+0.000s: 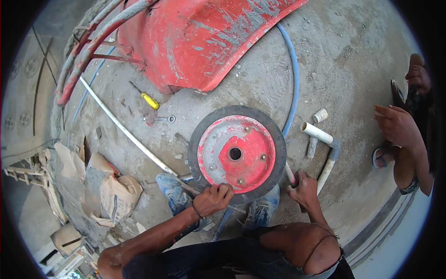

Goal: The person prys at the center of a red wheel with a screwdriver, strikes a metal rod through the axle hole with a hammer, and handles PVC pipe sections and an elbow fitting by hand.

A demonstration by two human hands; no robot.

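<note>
A red-painted wheel (218, 144) with worn grey patches, bolts and a black tyre lies between my shoes. My left hand (213, 200) is curled over its lower edge, fingers gripping the rim. At the wheel's lower right, my right hand (303, 189) is closed around a metal bar (289, 172) with a reddish part, whose far end is partly hidden near the tyre. Another metal bar (183, 179) shows beside the tyre at lower left, partly hidden.
A scuffed red wheelbarrow tray (204, 42) lies ahead, a yellow screwdriver (150, 100) and wrench (165, 119) nearby. White pipes (317, 131), a blue hose (292, 79) and a paper sack (118, 195) lie on concrete. Another person's hands (397, 125) and foot are at right.
</note>
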